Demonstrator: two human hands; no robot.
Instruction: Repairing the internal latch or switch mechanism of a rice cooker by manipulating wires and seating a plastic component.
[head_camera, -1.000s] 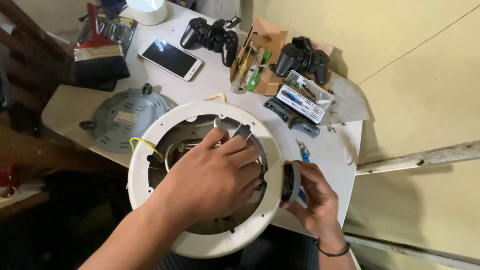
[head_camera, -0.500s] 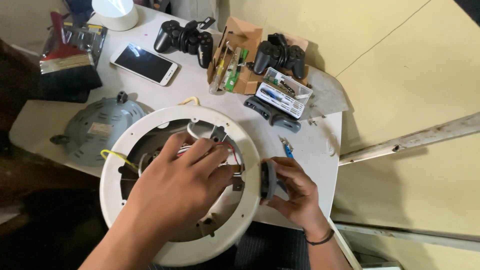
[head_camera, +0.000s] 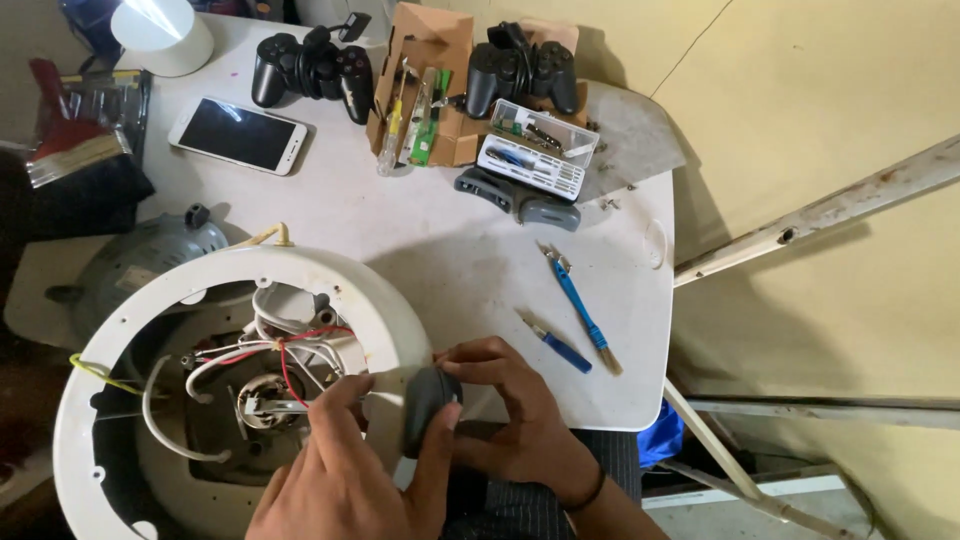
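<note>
Landmark: the white round housing (head_camera: 200, 300), lying open side up on the near-left part of the white table (head_camera: 460, 250) and overhanging its near edge.

Hands: both meet at the housing's right rim. The left hand (head_camera: 345, 470) lies over the near-right rim, thumb pressed against a small dark grey knob-like part (head_camera: 428, 405). The right hand (head_camera: 510, 420) comes in from the right, fingers curled around the same part. Both hands are closed on it; it sits against the outside of the rim, touching the white plastic. A dark band circles the right wrist.

Inside the housing: white and red wires (head_camera: 290, 345) loop from the upper inner wall down to a metal fitting (head_camera: 265, 405) near the centre. A yellow wire (head_camera: 100, 375) crosses the left rim.

Behind the housing, to the left: a grey round cover (head_camera: 140, 260), partly hidden by the rim.

Right of the housing, apart from it: two blue-handled tools (head_camera: 575, 300) lying on the bare table.

Far side of the table from the housing: a phone (head_camera: 238, 135) face up, two black game controllers (head_camera: 310, 70), an open cardboard box (head_camera: 430, 90) with screwdrivers, a clear bit case (head_camera: 535, 150), and a dark grey handle piece (head_camera: 520, 200) just in front of that case.
</note>
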